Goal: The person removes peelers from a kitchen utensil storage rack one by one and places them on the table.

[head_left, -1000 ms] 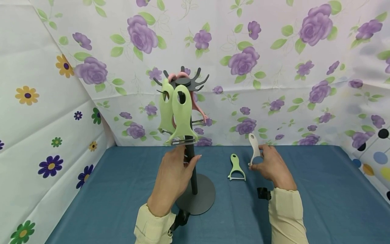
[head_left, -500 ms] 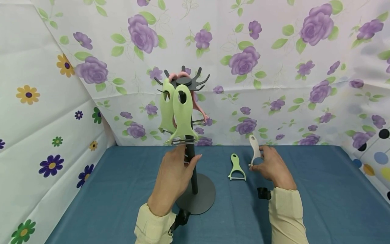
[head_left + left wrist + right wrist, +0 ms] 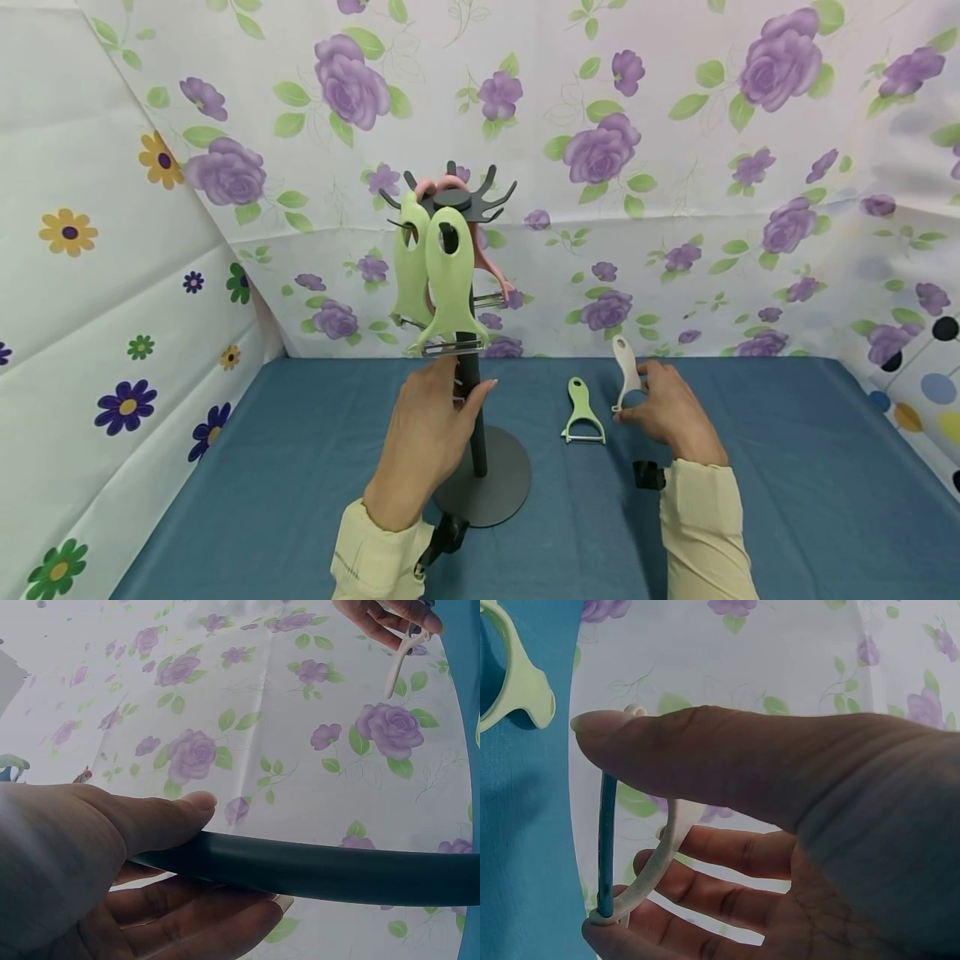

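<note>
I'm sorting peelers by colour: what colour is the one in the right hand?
The held peeler is off-white; the head view shows it best.

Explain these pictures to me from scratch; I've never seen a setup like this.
There is no robot here, only a person's two bare hands. The wide picture comes from a camera worn on the head, looking forward and down; the other two come from cameras worn on each wrist.

The left hand grips the pole of a dark stand with hooks on top. Two green peelers hang at its front, with at least one pink peeler partly hidden behind.

The right hand holds a white peeler by its blade end, between thumb and fingers. Another green peeler lies on the blue cloth between the stand and that hand.
</note>
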### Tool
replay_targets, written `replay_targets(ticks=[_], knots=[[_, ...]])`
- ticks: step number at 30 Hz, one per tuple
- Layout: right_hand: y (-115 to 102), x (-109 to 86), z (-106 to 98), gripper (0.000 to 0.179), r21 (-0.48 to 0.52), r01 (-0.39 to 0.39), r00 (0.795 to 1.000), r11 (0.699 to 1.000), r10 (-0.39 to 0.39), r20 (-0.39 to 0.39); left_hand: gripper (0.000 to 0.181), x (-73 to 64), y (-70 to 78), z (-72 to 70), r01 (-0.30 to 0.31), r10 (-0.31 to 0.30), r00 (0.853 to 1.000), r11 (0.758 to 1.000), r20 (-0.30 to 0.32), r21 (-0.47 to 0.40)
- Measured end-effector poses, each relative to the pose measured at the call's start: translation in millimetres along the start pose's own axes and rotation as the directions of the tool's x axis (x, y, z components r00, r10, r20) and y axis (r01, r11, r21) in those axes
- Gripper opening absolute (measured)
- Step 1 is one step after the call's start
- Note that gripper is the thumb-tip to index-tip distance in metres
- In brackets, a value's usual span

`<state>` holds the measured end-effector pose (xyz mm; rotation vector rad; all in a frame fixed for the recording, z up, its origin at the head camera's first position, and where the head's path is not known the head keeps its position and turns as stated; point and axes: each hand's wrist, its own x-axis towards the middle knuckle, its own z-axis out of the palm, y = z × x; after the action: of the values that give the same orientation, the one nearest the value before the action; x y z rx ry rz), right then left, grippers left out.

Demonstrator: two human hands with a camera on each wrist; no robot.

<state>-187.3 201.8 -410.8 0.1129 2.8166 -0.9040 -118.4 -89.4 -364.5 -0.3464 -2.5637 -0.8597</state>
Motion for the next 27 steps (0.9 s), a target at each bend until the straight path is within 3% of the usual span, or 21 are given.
replay_targets(ticks=[27], knots=[[6.6, 5.2, 7.9, 0.075, -0.023, -0.003, 0.999, 1.000, 0.004, 0.034, 0.032, 0.5, 0.3, 0.2, 0.011, -0.011, 1.000, 1.000, 0.010, -0.002]])
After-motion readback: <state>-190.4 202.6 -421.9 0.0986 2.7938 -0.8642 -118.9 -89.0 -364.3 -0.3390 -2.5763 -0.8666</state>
